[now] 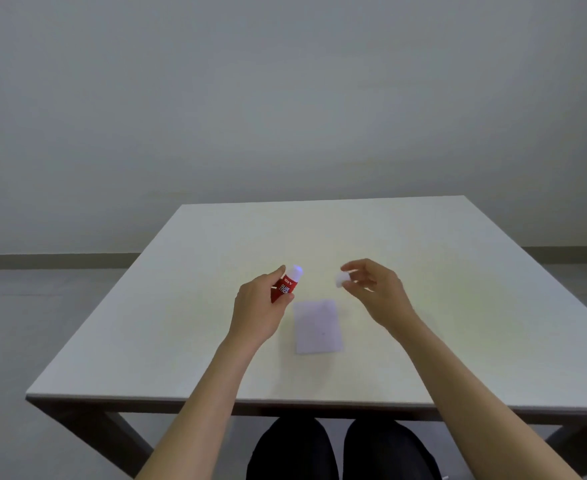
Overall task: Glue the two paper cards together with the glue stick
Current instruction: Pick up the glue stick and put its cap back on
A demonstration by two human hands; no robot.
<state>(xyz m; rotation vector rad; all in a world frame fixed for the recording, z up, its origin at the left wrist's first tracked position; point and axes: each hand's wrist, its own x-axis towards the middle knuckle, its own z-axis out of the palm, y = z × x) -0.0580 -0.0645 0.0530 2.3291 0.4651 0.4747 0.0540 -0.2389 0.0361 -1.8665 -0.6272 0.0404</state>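
Nearest the camera, two dark-clothed knees (337,448) show under the front edge of the surface (458,271), a smooth, matte, off-white square top on a dark angular frame. Two bare forearms reach forward over that edge.

Between the forearms a pale lilac paper card (318,325) lies flat on the surface, rectangular, thin and plain, with its long side running away from the person. Whether it is one card or two stacked cannot be told.

Just left of the card's far corner, the left hand (259,313) is closed around the glue stick (286,285), a short red cylinder with white lettering. The stick tilts up and to the right, and its white, rounded tip is uncovered. Fingers and thumb hide its lower part.

To the right, apart from the stick and above the surface, the right hand (376,292) pinches a small white cap (342,279) between thumb and fingertips; the other fingers are loosely curled. The cap is blurred, so its shape is only roughly round.

Beyond the hands the surface is bare to its far edge. Behind it stands a plain grey wall (285,98) with a darker baseboard (53,261) along a grey floor (25,323).
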